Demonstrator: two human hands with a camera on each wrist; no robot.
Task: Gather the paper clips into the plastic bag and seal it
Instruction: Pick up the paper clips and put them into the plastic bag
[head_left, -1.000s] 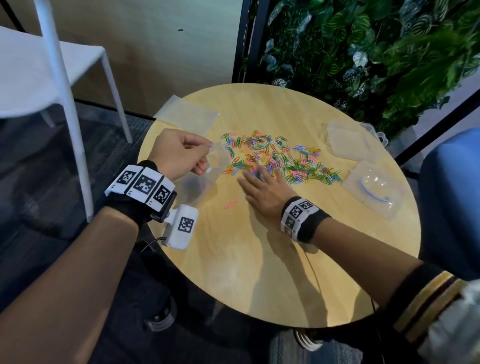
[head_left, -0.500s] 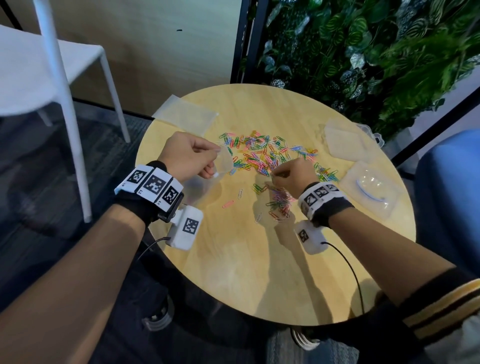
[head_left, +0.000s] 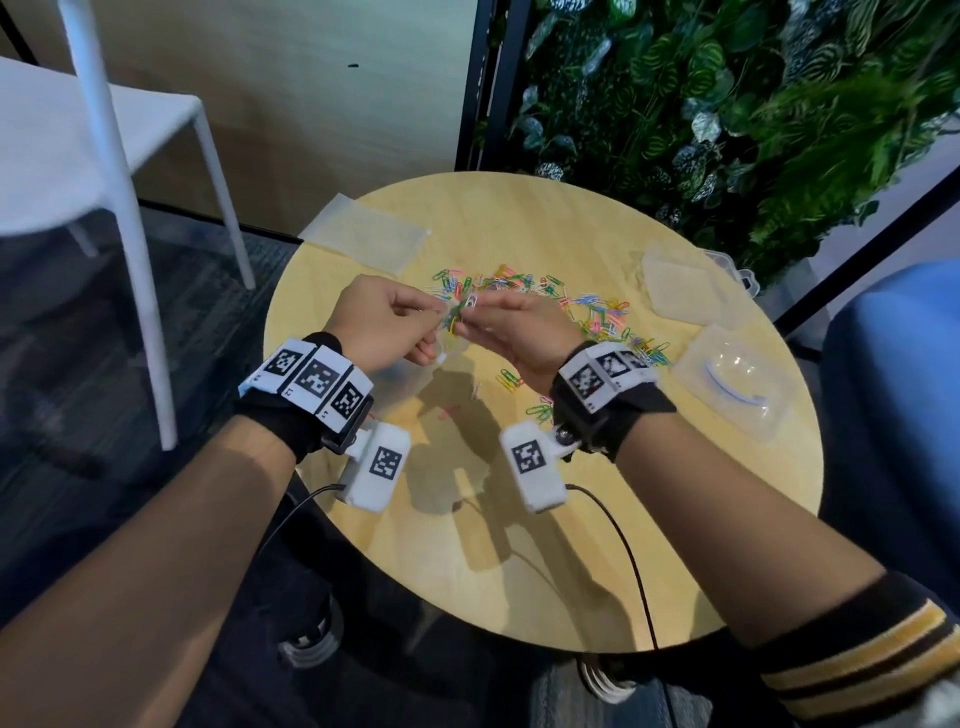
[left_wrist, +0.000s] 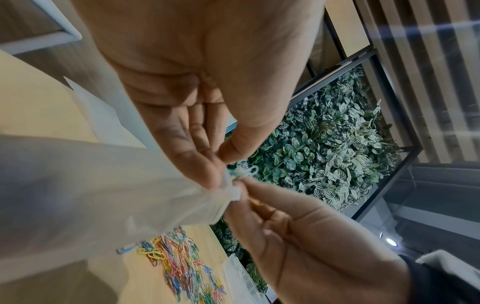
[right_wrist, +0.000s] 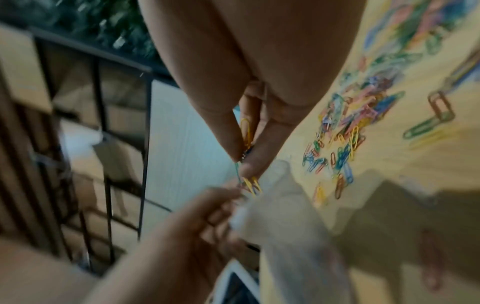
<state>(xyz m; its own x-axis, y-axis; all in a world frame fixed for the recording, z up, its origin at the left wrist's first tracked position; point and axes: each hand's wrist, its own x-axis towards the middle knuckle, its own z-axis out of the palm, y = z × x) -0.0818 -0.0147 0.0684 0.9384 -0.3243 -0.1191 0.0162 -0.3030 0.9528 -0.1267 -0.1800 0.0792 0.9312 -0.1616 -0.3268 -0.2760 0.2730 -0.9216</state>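
A heap of coloured paper clips (head_left: 576, 306) lies on the round wooden table (head_left: 597, 545); a few stray clips (head_left: 509, 379) sit nearer me. My left hand (head_left: 415, 332) pinches the rim of a clear plastic bag (head_left: 415, 376) that hangs above the table. My right hand (head_left: 480, 314) pinches a small bunch of clips (head_left: 460, 317) right at the bag's mouth. In the left wrist view the bag (left_wrist: 103, 195) droops from my fingers, with the bunch (left_wrist: 244, 173) at its top. In the right wrist view my fingertips (right_wrist: 254, 164) squeeze yellow and green clips (right_wrist: 250, 185) over the bag (right_wrist: 285, 216).
A second flat plastic bag (head_left: 363, 239) lies at the table's far left edge. Two clear plastic containers (head_left: 680, 291) (head_left: 732, 384) sit at the right. A white chair (head_left: 130, 156) stands to the left, a plant wall (head_left: 727, 104) behind, and a blue seat (head_left: 893, 389) at the right.
My right hand went from lying flat on the heap to closing on some clips, then carried them up and left to the bag's mouth. My left hand moved the bag slightly right to meet it.
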